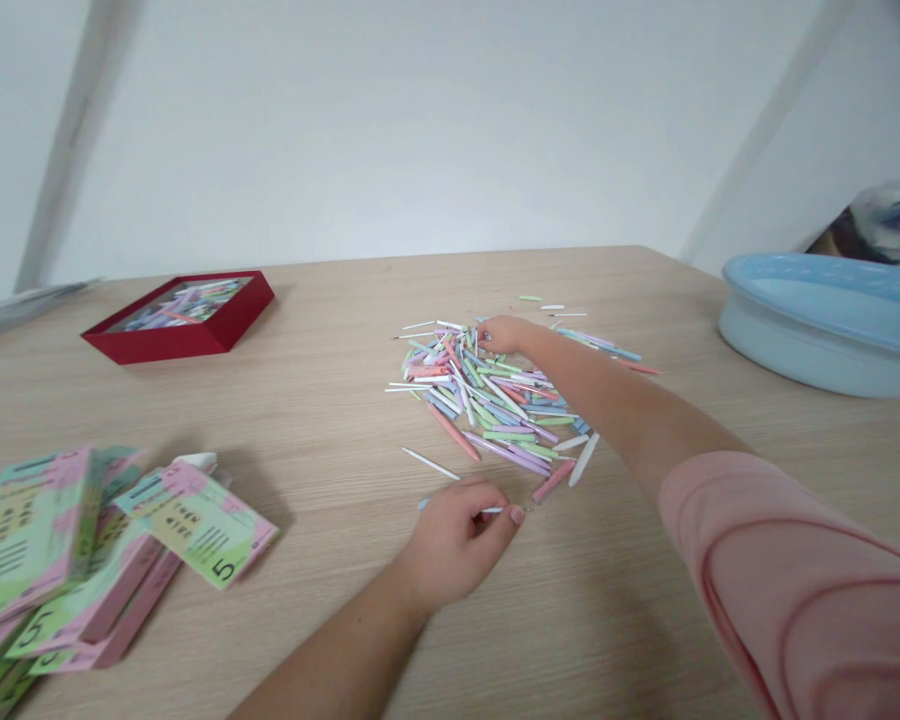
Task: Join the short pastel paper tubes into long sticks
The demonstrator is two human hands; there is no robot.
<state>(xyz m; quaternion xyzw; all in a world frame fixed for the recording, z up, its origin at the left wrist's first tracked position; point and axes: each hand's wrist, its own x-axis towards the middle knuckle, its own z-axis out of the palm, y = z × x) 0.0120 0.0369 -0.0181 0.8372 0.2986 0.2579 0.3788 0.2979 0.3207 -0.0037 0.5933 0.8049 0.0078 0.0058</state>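
Note:
Pastel pen parts (pixel 506 400) lie in a loose heap at the middle of the table, mostly barrels, caps and thin white refills. My right hand (pixel 504 335) reaches to the heap's far left edge with its fingers bent down; what they pinch is hidden. In front of the heap, my left hand (pixel 457 540) is closed around a slim pale pen part (pixel 492 510), thumb pressed against the forefinger. A light-blue end shows at the other side of that hand. Just behind it a white refill (pixel 429 462) lies on the table, and a pink barrel (pixel 553 480) is to its right.
A red box (pixel 229 330) at the back left contains more pen parts. Stacked green-and-pink printed boxes (pixel 37 540) are at the front left. To the right stands a light-blue basin (pixel 817 340). The wooden table (pixel 330 420) ends against a white wall.

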